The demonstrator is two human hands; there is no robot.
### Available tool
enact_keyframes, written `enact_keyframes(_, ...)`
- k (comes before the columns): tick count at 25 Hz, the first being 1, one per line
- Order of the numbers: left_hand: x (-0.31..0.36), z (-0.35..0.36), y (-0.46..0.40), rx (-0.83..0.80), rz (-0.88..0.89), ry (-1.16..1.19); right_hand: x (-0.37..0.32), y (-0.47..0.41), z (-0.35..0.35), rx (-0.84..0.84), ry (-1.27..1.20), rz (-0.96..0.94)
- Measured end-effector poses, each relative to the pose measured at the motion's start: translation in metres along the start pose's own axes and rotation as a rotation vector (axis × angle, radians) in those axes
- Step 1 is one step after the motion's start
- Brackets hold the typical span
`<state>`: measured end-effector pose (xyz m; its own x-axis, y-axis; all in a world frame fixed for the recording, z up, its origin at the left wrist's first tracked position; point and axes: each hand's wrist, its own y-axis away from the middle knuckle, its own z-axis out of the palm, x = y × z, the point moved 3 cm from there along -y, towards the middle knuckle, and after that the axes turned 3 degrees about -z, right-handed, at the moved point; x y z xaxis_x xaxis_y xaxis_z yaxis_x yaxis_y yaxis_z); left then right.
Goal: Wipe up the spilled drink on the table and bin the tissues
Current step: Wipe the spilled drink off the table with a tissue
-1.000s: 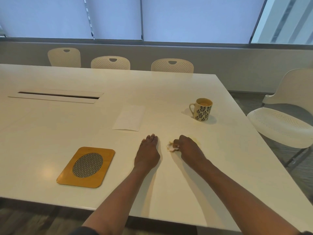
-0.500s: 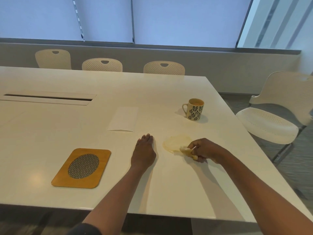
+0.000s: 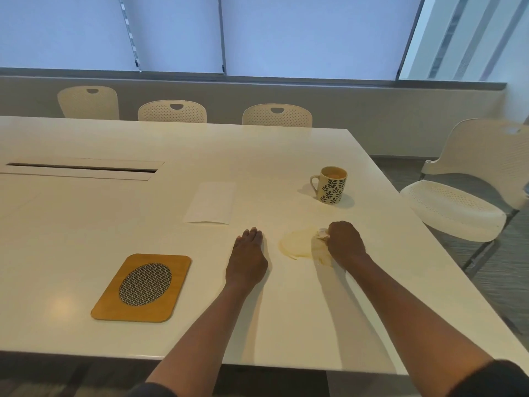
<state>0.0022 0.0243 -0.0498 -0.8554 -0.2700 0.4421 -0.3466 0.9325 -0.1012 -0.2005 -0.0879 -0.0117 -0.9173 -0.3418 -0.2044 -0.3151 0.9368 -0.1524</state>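
Observation:
A pale yellowish spill (image 3: pixel 296 244) lies on the white table (image 3: pixel 86 224), in front of a leaf-patterned mug (image 3: pixel 332 188) that holds a brown drink. My right hand (image 3: pixel 345 243) is closed on a crumpled tissue (image 3: pixel 322 234) and presses it at the spill's right edge; most of the tissue is hidden under my fingers. To the left of the spill, my left hand (image 3: pixel 247 259) rests flat on the table, palm down and holding nothing. A clean folded tissue (image 3: pixel 210 203) lies flat farther back. No bin is in view.
A wooden trivet with a woven oval (image 3: pixel 142 287) lies near the front edge at left. A cable slot (image 3: pixel 81 168) runs across the table's left. Three white chairs (image 3: pixel 277 115) stand behind the table, another chair (image 3: pixel 469 190) beside its right edge.
My right hand with the tissue swung from the spill's left to its lower right, then up along its right edge. My left hand has stayed flat.

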Motion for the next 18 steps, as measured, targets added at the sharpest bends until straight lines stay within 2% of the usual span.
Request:
enact_keyframes(4, -0.002, 0.001, 0.0, -0.01, -0.008, 0.001, -0.042, -0.001, 0.005, -0.03, 0.122, -0.107)
enact_keyframes(7, -0.002, 0.001, -0.001, -0.004, 0.002, 0.006, -0.061, 0.006, 0.012, -0.063, -0.07, -0.191)
enact_keyframes(11, -0.002, 0.003, -0.003, -0.017, -0.007, 0.018, -0.072, 0.025, 0.011, -0.092, -0.193, -0.265)
enact_keyframes(13, -0.002, 0.002, -0.006, -0.021, -0.004, 0.03, -0.071, 0.033, 0.01, -0.124, -0.439, -0.181)
enact_keyframes(16, 0.0, -0.006, -0.008, 0.033, -0.011, 0.143, -0.056, 0.041, 0.008, -0.196, -1.044, 0.187)
enact_keyframes(18, 0.004, -0.009, -0.004, 0.058, -0.074, 0.302, -0.041, 0.049, 0.002, -0.199, -1.245, 0.307)
